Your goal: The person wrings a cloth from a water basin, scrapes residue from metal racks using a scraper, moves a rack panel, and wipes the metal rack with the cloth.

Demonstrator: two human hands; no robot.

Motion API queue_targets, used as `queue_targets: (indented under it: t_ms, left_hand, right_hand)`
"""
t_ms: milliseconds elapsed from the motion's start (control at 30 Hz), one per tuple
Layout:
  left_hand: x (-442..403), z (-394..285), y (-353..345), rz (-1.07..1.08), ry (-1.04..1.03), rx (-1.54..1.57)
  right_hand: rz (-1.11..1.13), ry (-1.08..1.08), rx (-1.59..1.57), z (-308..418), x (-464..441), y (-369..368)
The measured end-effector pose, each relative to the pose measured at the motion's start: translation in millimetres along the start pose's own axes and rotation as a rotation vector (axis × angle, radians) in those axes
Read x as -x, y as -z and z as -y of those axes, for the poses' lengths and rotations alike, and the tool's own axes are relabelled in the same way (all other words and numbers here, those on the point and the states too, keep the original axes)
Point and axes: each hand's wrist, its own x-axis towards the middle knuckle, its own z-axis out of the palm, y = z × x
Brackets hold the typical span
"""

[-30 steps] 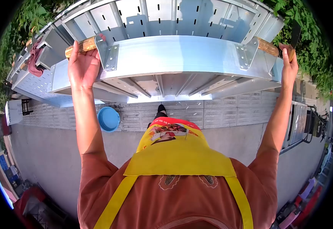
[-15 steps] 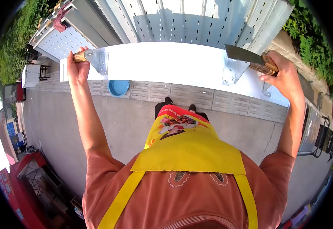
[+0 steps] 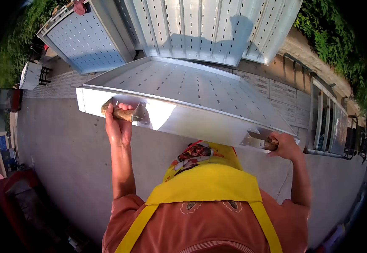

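Note:
A large metal tray with rows of small slots and a raised rim is held out in front of me, its near side facing me. On that side are two wooden handles on metal brackets. My left hand is wrapped round the left wooden handle, fingertips showing above it. The right wooden handle sits lower, with my right hand closed round its outer end. Beside the right handle a dark flat blade shows; its grip is hidden.
More slotted metal trays stand upright beyond the held one, another at the upper left with a reddish cloth on it. A metal-framed cart is at the right. Green plants line the upper right.
The held tray has come down nearer my body and tilted, so its slotted inside now shows. Both hands have moved down with the handles. The blue basin is out of view.

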Motion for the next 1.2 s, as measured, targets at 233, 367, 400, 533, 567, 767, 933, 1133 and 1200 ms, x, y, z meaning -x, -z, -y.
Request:
queue_targets:
  t_ms: [233,367,400,533,567,767,933,1133,1200]
  left_hand:
    - [126.8,20.7,66.9,-0.057,0.186,0.027]
    - [200.3,41.4,106.5,-0.127,0.281,0.03]
    - [216.5,46.1,120.6,-0.096,0.319,0.061]
    - [284.9,78.2,167.7,-0.287,0.401,0.069]
    - [299.6,86.8,179.3,-0.314,0.413,0.092]
    - [355.7,126.9,262.0,-0.438,0.456,0.142]
    - [370.9,159.8,333.0,-0.543,0.444,0.186]
    - [385.0,134.3,352.7,-0.56,0.383,0.137]
    - [388.7,129.5,372.4,-0.662,0.399,0.096]
  right_hand:
    - [0.005,-0.103,-0.106,-49.7,69.3,-140.4]
    - [0.041,-0.085,-0.048,-85.1,98.0,-179.1]
    - [0.063,-0.087,-0.035,-93.1,101.6,-187.3]
    - [0.081,-0.099,0.119,-129.5,116.7,-228.2]
    - [0.084,-0.098,0.143,-132.0,120.4,-233.0]
    - [0.157,0.031,0.227,-168.4,122.9,-272.9]
    - [0.201,0.11,0.335,-158.5,121.7,-279.0]
    - [0.155,0.15,0.409,-100.0,148.3,-272.5]
    - [0.157,0.152,0.394,-90.5,162.9,-284.0]
